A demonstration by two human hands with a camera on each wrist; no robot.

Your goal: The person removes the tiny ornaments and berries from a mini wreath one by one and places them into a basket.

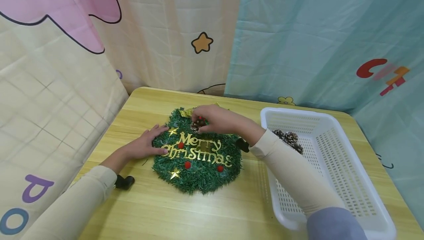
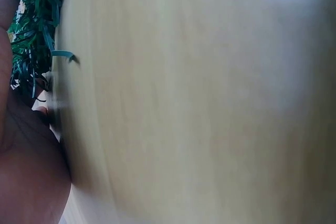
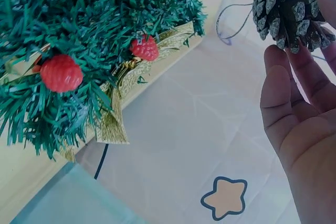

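A green tinsel wreath [image 1: 195, 183] lies on the table with gold "Merry Christmas" lettering [image 1: 195, 155], gold stars [image 1: 175, 173], red berries [image 1: 187, 165] and a gold ribbon bow [image 1: 186, 113] at its far side. Over its upper part, my right hand [image 1: 218, 119] pinches a brown pine cone [image 1: 197, 126]. In the right wrist view this pine cone [image 3: 283, 14] has pale-tipped scales and a thin string loop [image 3: 219, 22], held between thumb and fingers. My left hand [image 1: 145, 145] rests against the wreath's left edge, fingers spread; its palm side shows in the left wrist view.
A white plastic basket [image 1: 334, 122] stands on the right of the table, with several pine cones [image 1: 291, 137] in its far left corner. Patterned curtains [image 1: 179, 48] hang behind the wooden table [image 1: 159, 210]. My right forearm crosses above the basket's left rim.
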